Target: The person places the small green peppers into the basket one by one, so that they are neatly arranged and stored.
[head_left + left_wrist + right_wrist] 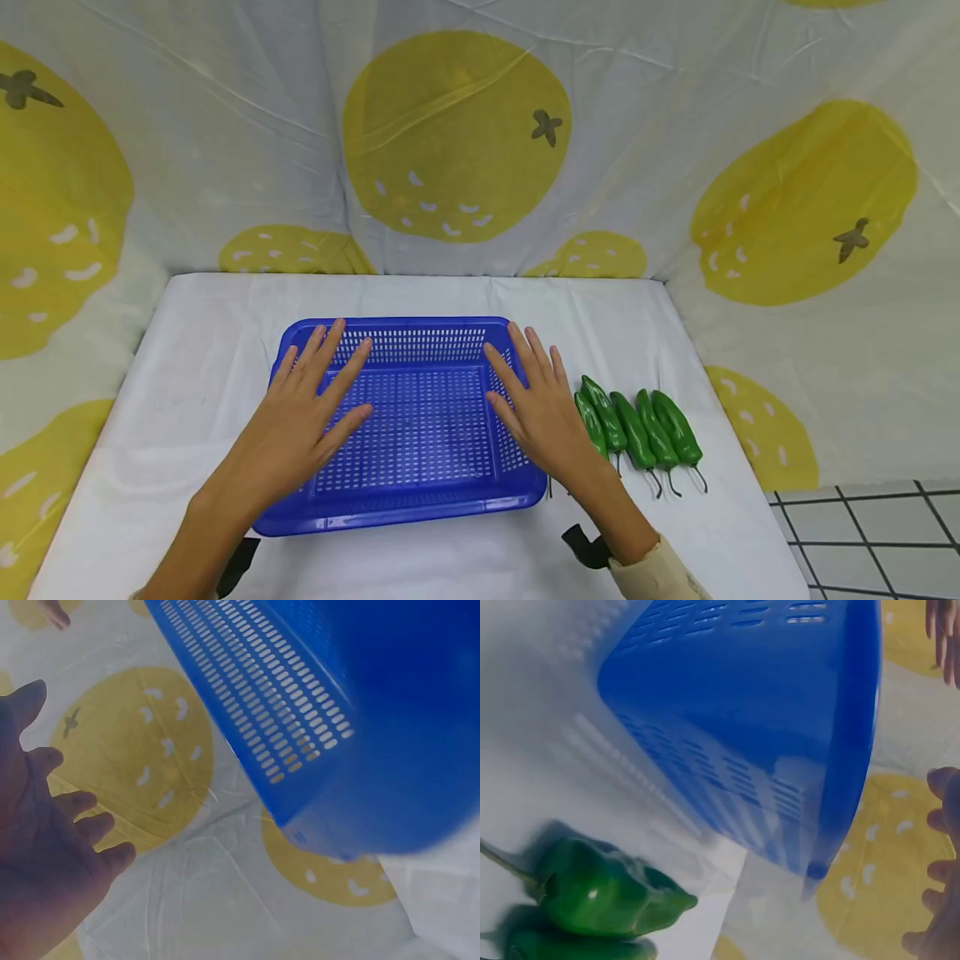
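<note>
A blue plastic basket (pixel 420 425) with slotted walls and floor stands on the white cloth, nothing lying in it. Over its left side my left hand (pixel 303 417) hovers, fingers straight and spread, holding nothing. My right hand (pixel 543 408) is likewise spread above the basket's right edge. In the left wrist view the left hand (pixel 52 825) shows apart from the basket wall (pixel 262 682). Several green peppers (pixel 633 429) lie side by side right of the basket, the leftmost partly hidden by the right hand. One pepper (pixel 604 889) appears close in the right wrist view.
A white cloth (pixel 187 358) covers the table. Behind and at both sides hang white curtains with a yellow fruit print (pixel 457 133). White floor tiles (pixel 885 533) with dark joints show at the lower right.
</note>
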`<control>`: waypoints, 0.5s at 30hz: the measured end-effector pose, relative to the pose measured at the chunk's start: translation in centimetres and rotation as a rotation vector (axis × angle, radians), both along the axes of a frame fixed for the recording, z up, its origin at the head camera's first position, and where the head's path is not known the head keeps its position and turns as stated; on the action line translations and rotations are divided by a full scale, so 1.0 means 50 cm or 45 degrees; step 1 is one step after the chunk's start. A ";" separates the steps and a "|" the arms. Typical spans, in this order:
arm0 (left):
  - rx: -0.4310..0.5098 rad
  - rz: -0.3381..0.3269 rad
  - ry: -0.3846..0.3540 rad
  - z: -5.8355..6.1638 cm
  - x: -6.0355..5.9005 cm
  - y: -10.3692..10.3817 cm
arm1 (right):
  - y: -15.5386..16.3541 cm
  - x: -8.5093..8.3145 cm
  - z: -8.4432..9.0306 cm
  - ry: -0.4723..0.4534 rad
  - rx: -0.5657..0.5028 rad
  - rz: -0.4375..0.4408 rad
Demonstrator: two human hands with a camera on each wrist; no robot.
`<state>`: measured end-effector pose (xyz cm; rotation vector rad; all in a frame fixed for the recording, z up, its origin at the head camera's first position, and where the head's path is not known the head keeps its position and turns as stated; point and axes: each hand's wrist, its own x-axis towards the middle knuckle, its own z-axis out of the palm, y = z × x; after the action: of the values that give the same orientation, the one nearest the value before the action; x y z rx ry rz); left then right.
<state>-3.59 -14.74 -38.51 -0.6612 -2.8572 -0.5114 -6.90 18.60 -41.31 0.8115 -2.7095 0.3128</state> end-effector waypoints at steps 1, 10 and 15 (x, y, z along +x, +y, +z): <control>0.006 0.004 -0.006 -0.002 0.002 -0.005 | 0.005 0.000 -0.002 0.005 -0.006 -0.013; 0.088 0.093 -0.124 -0.039 0.023 -0.065 | 0.060 0.006 -0.014 -0.008 -0.065 -0.146; 0.179 0.170 -0.259 -0.059 0.029 -0.103 | 0.095 0.010 -0.034 -0.001 -0.115 -0.174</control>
<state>-2.14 -19.87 -41.48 -0.4134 -2.9890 -0.7906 -6.41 23.33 -43.02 0.5979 -2.7128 0.4015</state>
